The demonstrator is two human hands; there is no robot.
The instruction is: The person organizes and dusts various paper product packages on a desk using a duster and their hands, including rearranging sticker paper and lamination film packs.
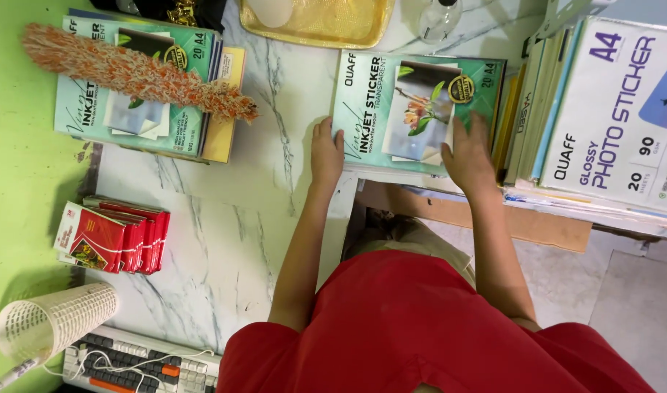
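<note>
Head view, single frame. I log the items as they lie.

Item 1: green sticker-paper pack, flat on the white marbled desk, at about 1 o'clock from frame centre. It sits on top of what looks like further flat sheets; I cannot tell how many.

Item 2: left hand, at the pack's 9 o'clock edge. Its fingers are held together and fairly straight, pressed against that side edge, thumb tip on the pack's front face. Not curled around anything.

Item 3: right hand, laid on the pack's face near its 3 o'clock edge. Its fingers are slightly spread and flat on the cover, palm down. So the pack lies between the two hands, the left flanking it, the right resting on it.

Item 4: second stack of green packs, at 10 o'clock, well apart from the hands, with an orange-and-white duster lying across it.

Item 5: bundle of red packets, at 9 o'clock on the desk.

Item 6: tall pile of paper packs, at 3 o'clock, just beside the right hand.

Item 7: yellow tray, at 12 o'clock.

Item 8: white mesh cup lying on its side, and keyboard, both at 7 o'clock.

Item 9: red shirt, at 6 o'clock.
</note>
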